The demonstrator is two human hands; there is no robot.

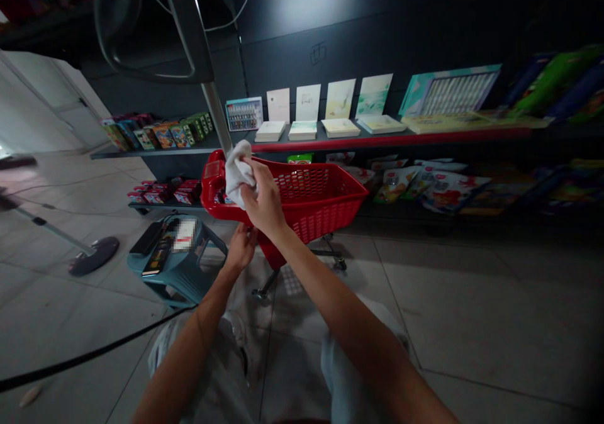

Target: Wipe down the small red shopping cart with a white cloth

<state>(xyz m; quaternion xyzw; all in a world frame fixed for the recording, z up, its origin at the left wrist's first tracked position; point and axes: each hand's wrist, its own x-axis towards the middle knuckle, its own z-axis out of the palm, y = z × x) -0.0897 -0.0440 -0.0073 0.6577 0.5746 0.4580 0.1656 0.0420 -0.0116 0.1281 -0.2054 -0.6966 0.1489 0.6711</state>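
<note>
As the right hand [267,200] grips, a white cloth [238,173] bunches under its fingers [255,173].

Left hand [240,249], fingertips hidden behind red basket [321,213], pixelated white label [185,234] (unreadable)

White cloth [238,173], red mesh cart [321,202]

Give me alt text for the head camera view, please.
The right hand holds a white cloth against the metal pole of a red shopping cart, with the left hand just below the basket. Behind it, shelves of packaged goods line a dark wall.
</note>
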